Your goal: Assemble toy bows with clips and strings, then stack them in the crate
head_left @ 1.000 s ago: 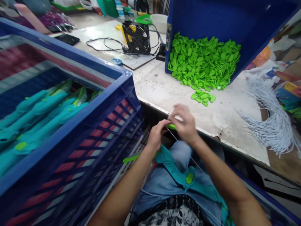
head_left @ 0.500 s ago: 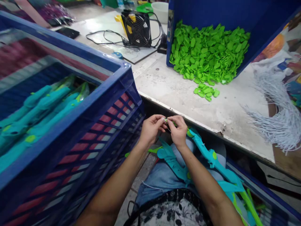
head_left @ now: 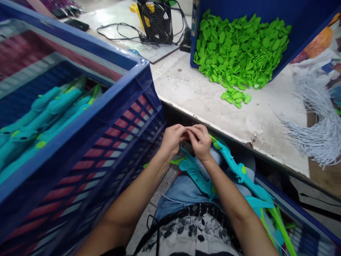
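Note:
My left hand (head_left: 172, 138) and my right hand (head_left: 200, 140) meet above my lap, just before the table edge. Both are closed in a pinch, fingertips touching, around a thin white string that the fingers now almost wholly cover. Beside my right hand, the bright green tip (head_left: 214, 139) of a turquoise plastic toy part (head_left: 231, 161), which looks like a toy bow, sticks out. That part slants down to the right beneath my right forearm. A second turquoise piece (head_left: 195, 174) lies across my lap between the forearms.
At left, a blue crate (head_left: 130, 80) holds several turquoise toy parts (head_left: 50, 112). Small green plastic pieces (head_left: 239, 49) fill a tipped blue bin (head_left: 194, 53) on the table (head_left: 186, 92). A bundle of white strings (head_left: 317, 124) lies right; a black fan (head_left: 157, 23) stands behind.
My fingertips have drawn closer together, covering the white string and green bit that showed between them. The view has tilted slightly downward.

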The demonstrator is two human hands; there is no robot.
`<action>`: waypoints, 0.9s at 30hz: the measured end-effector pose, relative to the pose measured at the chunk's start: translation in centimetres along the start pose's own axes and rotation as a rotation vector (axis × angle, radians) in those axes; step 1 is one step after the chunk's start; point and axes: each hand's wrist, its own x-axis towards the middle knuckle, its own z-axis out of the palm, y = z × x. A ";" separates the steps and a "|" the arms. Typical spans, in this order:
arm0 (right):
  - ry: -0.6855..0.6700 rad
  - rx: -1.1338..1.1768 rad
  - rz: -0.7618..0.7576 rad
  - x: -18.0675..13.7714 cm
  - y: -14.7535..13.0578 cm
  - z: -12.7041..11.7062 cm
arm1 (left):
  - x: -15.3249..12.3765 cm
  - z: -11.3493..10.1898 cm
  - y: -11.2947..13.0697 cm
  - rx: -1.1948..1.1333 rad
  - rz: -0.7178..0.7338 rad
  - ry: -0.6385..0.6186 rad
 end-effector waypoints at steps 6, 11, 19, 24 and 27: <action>-0.104 -0.089 -0.106 0.3 0.6 -1.0 | -0.1 -1.1 0.2 0.051 -0.040 -0.187; -0.104 -0.149 -0.112 0.0 0.6 -1.4 | -0.1 -1.3 -0.6 0.214 0.053 -0.210; -0.022 0.092 0.155 -0.9 0.9 -1.7 | 0.1 -1.3 -2.1 0.512 0.232 -0.108; -0.044 0.151 0.200 -2.1 1.5 -1.9 | 0.4 -2.2 -2.1 0.601 0.202 -0.254; -0.074 0.125 0.172 -2.6 1.6 -2.0 | 0.5 -2.5 -2.1 0.654 0.153 -0.329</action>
